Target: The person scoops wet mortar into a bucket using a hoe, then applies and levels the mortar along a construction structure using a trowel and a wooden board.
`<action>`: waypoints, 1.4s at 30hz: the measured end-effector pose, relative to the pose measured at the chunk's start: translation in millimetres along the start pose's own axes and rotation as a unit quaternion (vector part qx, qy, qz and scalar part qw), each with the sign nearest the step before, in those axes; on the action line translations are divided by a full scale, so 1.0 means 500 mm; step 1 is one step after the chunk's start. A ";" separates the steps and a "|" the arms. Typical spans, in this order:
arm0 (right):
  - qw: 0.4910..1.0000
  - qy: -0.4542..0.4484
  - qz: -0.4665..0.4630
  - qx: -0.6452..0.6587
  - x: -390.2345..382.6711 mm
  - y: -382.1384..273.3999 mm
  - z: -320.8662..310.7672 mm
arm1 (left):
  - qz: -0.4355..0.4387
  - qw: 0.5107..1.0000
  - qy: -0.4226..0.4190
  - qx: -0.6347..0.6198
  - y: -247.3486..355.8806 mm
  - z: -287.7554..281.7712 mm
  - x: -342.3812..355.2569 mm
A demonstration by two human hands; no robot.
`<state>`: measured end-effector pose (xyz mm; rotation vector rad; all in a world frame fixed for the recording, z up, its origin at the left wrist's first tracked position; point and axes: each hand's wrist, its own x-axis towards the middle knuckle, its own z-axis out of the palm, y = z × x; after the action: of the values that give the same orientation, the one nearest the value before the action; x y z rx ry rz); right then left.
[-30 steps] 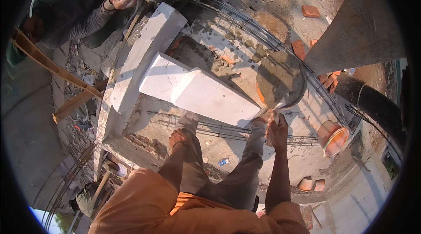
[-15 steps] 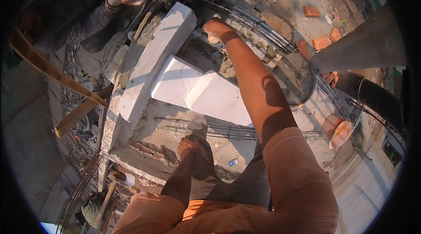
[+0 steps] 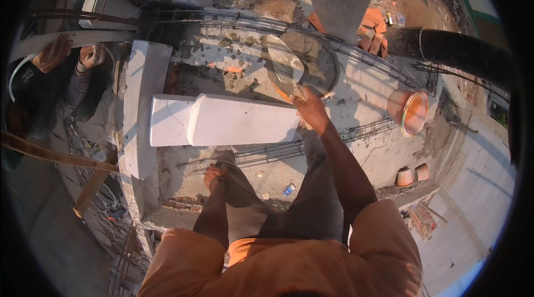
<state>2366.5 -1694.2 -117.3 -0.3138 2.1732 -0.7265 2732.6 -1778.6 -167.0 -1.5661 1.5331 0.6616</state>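
Your right hand (image 3: pixel 309 109) is closed on the rim of the mortar pan (image 3: pixel 303 63), just beyond the white block (image 3: pixel 222 120). Your left hand (image 3: pixel 214 174) rests loosely on your knee, holding nothing. Tip the pan slowly, keeping it level over the wall top.

Orange short-sleeved shirt (image 3: pixel 289 263), dark grey trousers (image 3: pixel 311 208)

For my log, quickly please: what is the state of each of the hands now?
Left hand: rests on the left knee, holding nothing.
Right hand: closed on the handle of a grey metal trowel loaded with wet mortar.
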 end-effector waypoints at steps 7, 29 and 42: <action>0.999 0.037 0.000 -0.024 -0.051 0.081 -0.081 | -0.008 0.999 0.018 0.030 0.021 -0.018 -0.021; 0.962 0.057 -0.162 -0.214 -0.086 0.065 -0.046 | -0.011 0.999 -0.033 -0.003 -0.012 0.049 0.018; 0.949 0.082 0.146 -0.267 -0.063 0.019 -0.011 | -0.007 0.999 -0.050 -0.001 -0.053 -0.016 0.051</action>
<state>2382.9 -1670.2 -100.5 -0.1997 2.4809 0.0142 2760.2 -1801.1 -178.8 -1.5212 1.4465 0.7241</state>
